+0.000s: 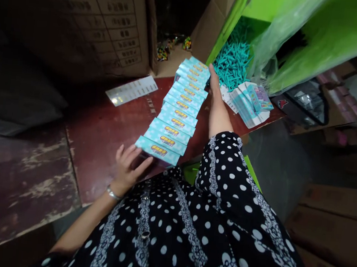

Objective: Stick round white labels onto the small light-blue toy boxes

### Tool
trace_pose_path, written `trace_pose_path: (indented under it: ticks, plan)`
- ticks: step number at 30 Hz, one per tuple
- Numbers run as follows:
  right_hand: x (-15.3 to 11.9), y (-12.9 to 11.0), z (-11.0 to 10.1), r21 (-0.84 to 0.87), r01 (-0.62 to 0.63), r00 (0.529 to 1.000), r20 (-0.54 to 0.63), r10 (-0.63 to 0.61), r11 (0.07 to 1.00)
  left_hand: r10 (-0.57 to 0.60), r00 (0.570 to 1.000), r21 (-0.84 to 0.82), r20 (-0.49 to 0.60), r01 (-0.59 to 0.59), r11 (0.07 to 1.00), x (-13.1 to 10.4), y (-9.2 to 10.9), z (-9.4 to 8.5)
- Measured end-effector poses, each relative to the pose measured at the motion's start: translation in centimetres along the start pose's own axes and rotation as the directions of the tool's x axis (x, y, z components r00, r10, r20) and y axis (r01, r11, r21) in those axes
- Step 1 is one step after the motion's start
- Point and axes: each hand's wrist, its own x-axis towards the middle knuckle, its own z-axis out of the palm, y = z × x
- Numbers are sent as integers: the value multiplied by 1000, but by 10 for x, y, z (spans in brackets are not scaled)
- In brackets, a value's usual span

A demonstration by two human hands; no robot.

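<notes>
Bracketing an overlapping row of small boxes with two bare hands

The row of light-blue cardboard boxes with yellow lettering [181, 105] runs slantwise through the centre of the frame, from just above the middle down to the near edge of a worn, dark red tabletop [101, 142]. The left hand [130, 169], below and left of centre, is partly open, its fingers spread and its fingertips at the nearest box; a silver bracelet [114, 194] encircles the wrist. The right hand [214, 84], above centre, lies along the right side of the row's far end; how far its fingers are open cannot be told, as they are largely hidden.

Left of the row, a pale rectangular sheet printed in rows [132, 90] lies flat. At the upper centre, an open brown cardboard carton [205, 30] contains small multicoloured items [187, 44]. At the upper right, a bright green container [258, 6] holds a heap of slender turquoise pieces [233, 63]; just below it are fanned blue-and-white card pieces [246, 109], with a blue-and-purple printed box [260, 99] on top.
</notes>
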Motion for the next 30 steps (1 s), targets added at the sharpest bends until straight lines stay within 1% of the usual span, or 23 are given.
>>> trace_pose_path:
  ticks: [3, 8, 11, 13, 16, 18, 20, 22, 24, 26, 27, 30]
  plan:
    - [-7, -1, 2, 74, -50, 998, 36, 48, 996, 1, 1000, -6, 1, -1, 1000, -1, -1, -3]
    - [-14, -7, 8, 94, -54, 998, 29, 52, 994, -17, 1000, -6, 12, 17, 1000, 2, -1, -4]
    - [-13, -7, 8, 89, -58, 998, 34, 55, 994, -6, 1000, -1, 21, 6, 1000, 6, -3, -8]
    - [-10, -4, 5, 90, -45, 998, 38, 42, 995, 9, 998, -12, 62, -8, 1000, 13, -7, -14]
    - [-3, 2, 1, 92, -10, 1000, 18, 9, 996, 72, 981, -38, 180, -66, 997, 34, -13, -24]
    - [1, 6, -1, 92, 10, 1000, -2, -10, 996, 129, 952, -61, 279, -117, 991, 56, -15, -30]
    - [3, 8, -1, 69, 20, 1000, -7, -20, 997, 168, 906, -90, 388, -144, 985, 80, -14, -33]
    - [3, 10, -1, 33, 28, 1000, 1, -28, 999, 187, 847, -118, 497, -147, 982, 102, -11, -31]
    - [2, 12, -1, 6, 41, 999, 0, -41, 999, 205, 800, -126, 564, -162, 979, 120, -9, -24]
    - [2, 16, -2, -7, 63, 998, -14, -63, 998, 229, 758, -120, 610, -198, 973, 137, -11, -10]
    - [3, 18, -2, -12, 73, 997, -24, -73, 997, 241, 737, -115, 631, -219, 969, 146, -13, 1]
    - [6, 26, -4, -34, 101, 994, -46, -103, 994, 249, 657, -106, 711, -250, 962, 180, -24, 42]
